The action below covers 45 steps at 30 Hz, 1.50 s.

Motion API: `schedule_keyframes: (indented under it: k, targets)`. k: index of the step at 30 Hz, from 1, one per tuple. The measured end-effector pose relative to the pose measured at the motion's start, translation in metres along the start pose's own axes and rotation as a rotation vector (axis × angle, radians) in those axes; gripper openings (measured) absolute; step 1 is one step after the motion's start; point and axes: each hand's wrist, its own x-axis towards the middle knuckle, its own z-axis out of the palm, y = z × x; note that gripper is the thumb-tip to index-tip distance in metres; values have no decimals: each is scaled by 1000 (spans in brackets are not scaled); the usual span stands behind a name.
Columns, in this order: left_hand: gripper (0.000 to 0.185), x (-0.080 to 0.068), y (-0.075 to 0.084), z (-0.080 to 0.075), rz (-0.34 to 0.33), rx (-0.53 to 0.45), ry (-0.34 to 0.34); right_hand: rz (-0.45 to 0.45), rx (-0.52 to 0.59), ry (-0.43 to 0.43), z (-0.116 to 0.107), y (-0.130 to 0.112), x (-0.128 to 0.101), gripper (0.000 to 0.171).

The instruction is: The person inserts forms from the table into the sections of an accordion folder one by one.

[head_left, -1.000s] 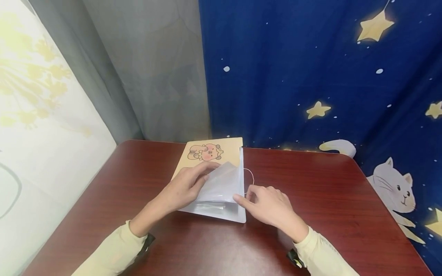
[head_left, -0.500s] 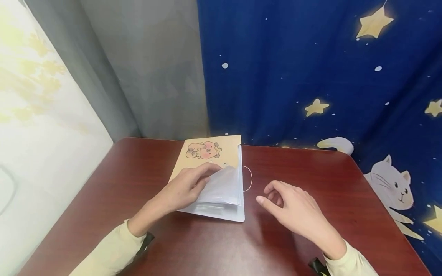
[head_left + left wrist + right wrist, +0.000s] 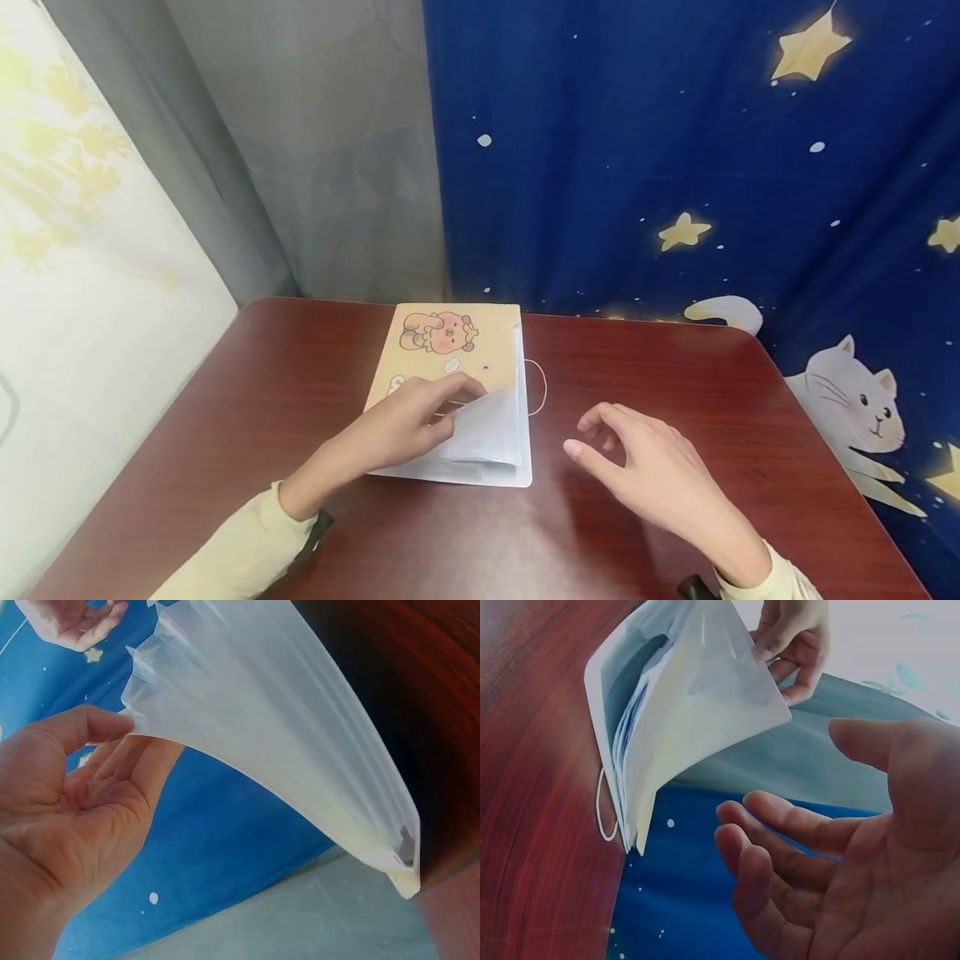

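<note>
A booklet with a yellow cartoon cover (image 3: 465, 342) lies on the dark red table (image 3: 675, 375). Its clear plastic pages (image 3: 487, 429) are lifted and bent over to the left. My left hand (image 3: 405, 425) pinches the free corner of those pages (image 3: 262, 727) between thumb and fingers (image 3: 67, 817). My right hand (image 3: 637, 467) hovers just right of the booklet with relaxed fingers, holding nothing. In the right wrist view its palm (image 3: 840, 855) faces the fanned booklet (image 3: 697, 705), and the left hand (image 3: 795, 637) shows at the top.
A thin white elastic loop (image 3: 540, 387) sticks out from the booklet's right edge. A blue starry cloth with a white cat (image 3: 855, 400) hangs behind and to the right. Grey and pale curtains (image 3: 150, 208) close the left side.
My right hand let go of the booklet's lower right edge and drew away to the right. The left hand has pulled the pages lower, baring more of the yellow cover.
</note>
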Motion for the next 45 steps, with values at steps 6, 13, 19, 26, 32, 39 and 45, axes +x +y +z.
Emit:
schedule_keyframes:
  k: [6, 13, 19, 26, 32, 39, 45]
  targets:
    - [44, 1, -1, 9, 16, 25, -48, 15, 8, -34, -2, 7, -6, 36]
    - [45, 3, 0, 16, 47, 159, -89, 21, -31, -21, -6, 12, -13, 36]
    - [44, 2, 2, 23, 37, 233, -119, 38, -35, -31, -6, 13, -15, 37]
    - [37, -2, 7, 37, 7, 376, -163, 32, -35, -69, 0, 14, -18, 38]
    - [35, -5, 11, 46, 17, 473, -181, 3, -89, -124, 7, 22, -25, 46]
    - [27, -7, 7, 57, 77, 504, -216, 43, -109, -174, 12, 33, -32, 53]
    - [15, -8, 7, 63, 87, 540, -246, 92, -109, -268, 17, 44, -37, 59]
